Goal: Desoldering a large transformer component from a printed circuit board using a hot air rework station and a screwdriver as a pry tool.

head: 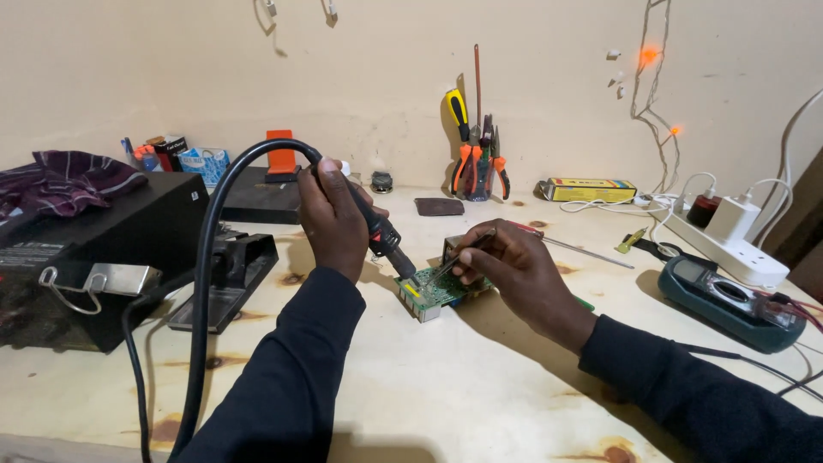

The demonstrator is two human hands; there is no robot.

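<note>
Green circuit board [442, 291] sits near the middle of a pale wooden worktop [480, 394], propped on a small block. The left hand [336, 219] is wrapped tight around a black hot-air wand [387, 240], its nozzle angled down at the board's left end, almost touching. A thick black hose [206, 283] loops up from the wand and down off the near edge. The right hand [514, 266] pinches slim tweezers [463, 253], tips resting on the board just beside the nozzle.

Good work here seems to call for a steady nozzle just off the part, with the tweezers held lightly until the solder softens, then a straight lift.

Room is tight on the left: a black box [111, 249] and a wand stand [231, 274] sit near the hose. To the right, a multimeter [724, 300] and a white power strip [729, 240] lie well apart from the board. Bare worktop lies open in front, toward the near edge.
</note>
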